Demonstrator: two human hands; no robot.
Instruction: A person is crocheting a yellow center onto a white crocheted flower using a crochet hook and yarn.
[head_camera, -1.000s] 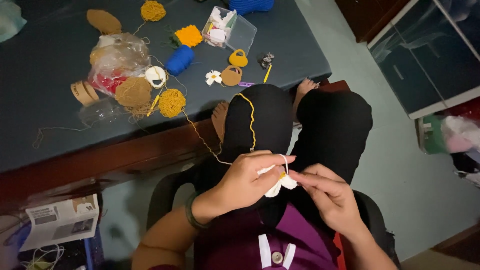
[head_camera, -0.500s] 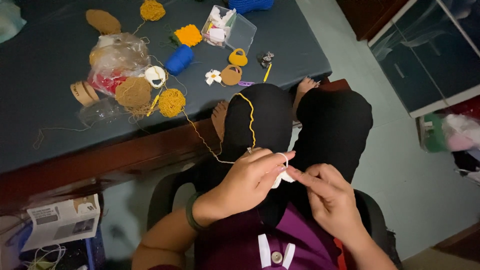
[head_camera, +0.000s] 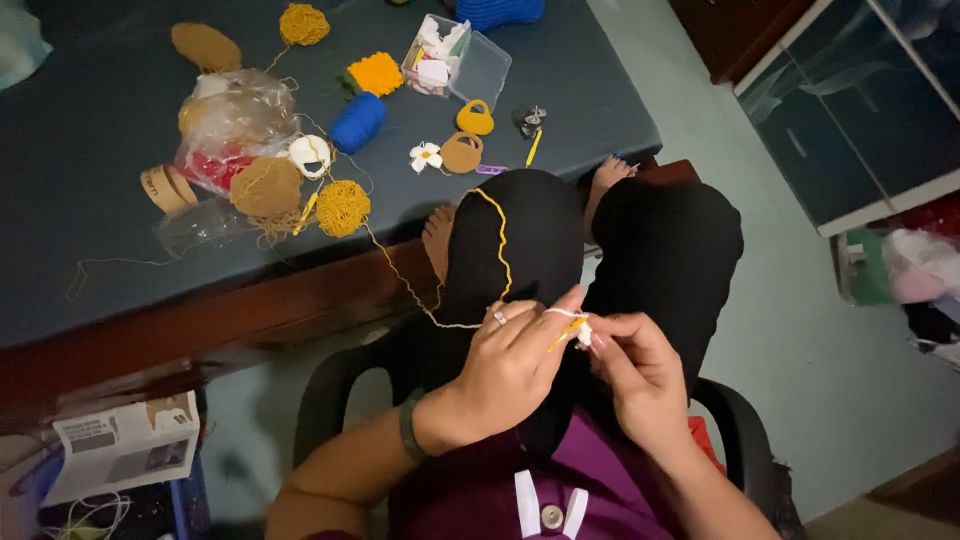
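The small white crochet piece sat pinched between the two hands above the lap, at about five o'clock from the table. The left hand had its fingers curled together on the piece, with white thread looped over the forefinger; the right hand had thumb and forefinger closed on the piece's far side, and a thin yellow hook seemed to lie between them, though it was too small to be sure. Compared with a second earlier, the hands had drawn tighter together and the piece showed less, mostly covered by the fingertips, which suggested a stitch was being worked close in rather than the piece being turned over. The mustard yarn still ran from the left hand up over the dark knee toward eleven o'clock, to the yarn ball near the table's edge. Nothing on the table had moved: the blue roll, the clear box, the little tan bag and the plastic bag lay as before.
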